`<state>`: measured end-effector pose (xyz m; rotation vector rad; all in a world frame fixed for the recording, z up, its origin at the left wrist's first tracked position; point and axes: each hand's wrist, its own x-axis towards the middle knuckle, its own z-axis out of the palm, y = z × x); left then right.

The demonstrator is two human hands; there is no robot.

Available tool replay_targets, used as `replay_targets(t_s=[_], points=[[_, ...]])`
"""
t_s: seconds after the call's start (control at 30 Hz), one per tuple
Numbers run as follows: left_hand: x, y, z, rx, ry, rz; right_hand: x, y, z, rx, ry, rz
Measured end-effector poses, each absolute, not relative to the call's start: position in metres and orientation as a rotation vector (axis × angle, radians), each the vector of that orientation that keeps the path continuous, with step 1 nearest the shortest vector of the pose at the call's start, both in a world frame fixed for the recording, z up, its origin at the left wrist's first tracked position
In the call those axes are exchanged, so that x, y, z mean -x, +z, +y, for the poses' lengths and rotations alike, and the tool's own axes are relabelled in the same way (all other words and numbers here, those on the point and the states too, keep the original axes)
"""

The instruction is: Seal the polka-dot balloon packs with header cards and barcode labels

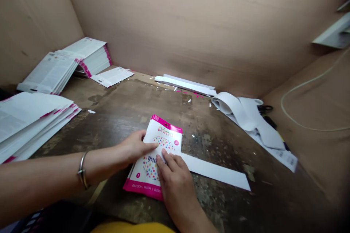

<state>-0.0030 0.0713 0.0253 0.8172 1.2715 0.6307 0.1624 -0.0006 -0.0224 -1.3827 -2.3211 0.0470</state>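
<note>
A scuffed, dark worktop [224, 142] fills the scene, boxed in on three sides by plain brown board walls [197, 25].

Along its left edge lie fanned stacks of printed sheets [30, 120] with pink borders, and two more stacks [68, 63] sit in the far left corner, with a single loose sheet [112, 76] just beside them.

At the foot of the back wall lie a few long white strips [186, 84]. To their right is a curled heap of white backing paper [251, 120] (something dark shows from under it, too hidden to identify). A pale cord [300, 87] loops across the right-hand wall.

Near the front, a flat white strip [218, 172] lies on the worktop, one end running under the card.

That card [155, 156], pink-edged, printed with coloured dots and the word "prima", lies flat at the front centre of the worktop, between the two hands.

The left hand [133, 147], a metal bangle [82, 171] at its wrist, reaches in from the left and rests flat on the card's left side, fingers extended and close together, gripping nothing.

The right hand [175, 178] comes up from the near edge and presses its fingertips on the middle of the card, fingers straight and slightly spread, likewise holding nothing.

Small white and pink paper scraps [188, 96] dot the worktop toward the back wall.
</note>
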Motion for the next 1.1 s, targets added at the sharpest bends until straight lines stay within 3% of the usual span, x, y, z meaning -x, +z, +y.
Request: replay_targets(t_s=[0.17, 0.27, 0.33, 0.43, 0.5, 0.63, 0.7, 0.83, 0.97, 1.1], points=[[-0.001, 0.020, 0.058, -0.677, 0.761, 1.070, -0.180, -0.011, 0.012, 1.491, 0.392, -1.818], [0.003, 0.025, 0.052, -0.678, 0.761, 0.910, -0.192, -0.002, 0.030, 1.500, 0.856, -1.288], [0.003, 0.028, 0.050, -0.672, 0.771, 0.873, -0.198, 0.005, 0.041, 1.386, 1.170, -1.200], [0.002, 0.028, 0.046, -0.623, 0.825, 0.900, -0.211, 0.015, 0.047, 1.344, 1.282, -1.316], [0.002, 0.026, 0.044, -0.589, 0.839, 0.908, -0.222, 0.023, 0.045, 1.436, 1.105, -1.391], [0.003, 0.023, 0.043, -0.562, 0.878, 0.945, -0.225, 0.035, 0.024, 1.603, 0.006, -1.626], [0.001, 0.023, 0.041, -0.567, 0.933, 0.964, -0.208, 0.035, 0.008, 1.438, -0.234, -1.878], [-0.008, 0.022, 0.032, -0.602, 1.038, 0.957, -0.166, 0.016, -0.015, 1.266, -0.283, -2.257], [-0.013, 0.020, 0.021, -0.537, 1.075, 0.932, -0.154, -0.004, -0.020, 1.484, -0.269, -2.076], [-0.013, 0.019, 0.018, -0.467, 1.095, 0.907, -0.164, -0.001, -0.017, 1.602, 0.081, -1.913]])
